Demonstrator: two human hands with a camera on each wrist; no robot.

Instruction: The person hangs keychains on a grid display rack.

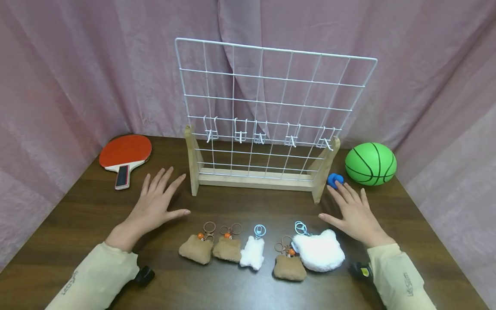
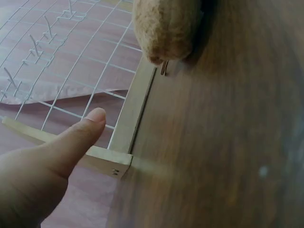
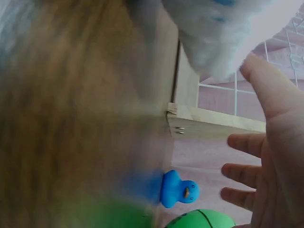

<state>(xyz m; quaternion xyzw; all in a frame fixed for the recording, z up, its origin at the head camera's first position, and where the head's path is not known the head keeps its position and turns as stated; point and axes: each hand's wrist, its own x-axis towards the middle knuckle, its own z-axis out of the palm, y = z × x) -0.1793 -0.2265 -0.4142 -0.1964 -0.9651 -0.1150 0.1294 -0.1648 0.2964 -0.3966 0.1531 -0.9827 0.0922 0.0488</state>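
Note:
Both of my hands lie spread over the table, palms down with fingers apart, holding nothing. My left hand is left of a row of plush keychains, its thumb pointing towards them. My right hand is beyond the right end, fingertips close by a blue rubber duck. In the row lie a brown plush keychain, a second brown one, a small white one, a third brown one and a larger white one. Their metal rings point towards a white wire grid rack.
The rack stands on a wooden base, with several white hooks in a row across its grid. A red table tennis paddle lies at the back left. At the back right sits a green ball. Pink curtains surround the table.

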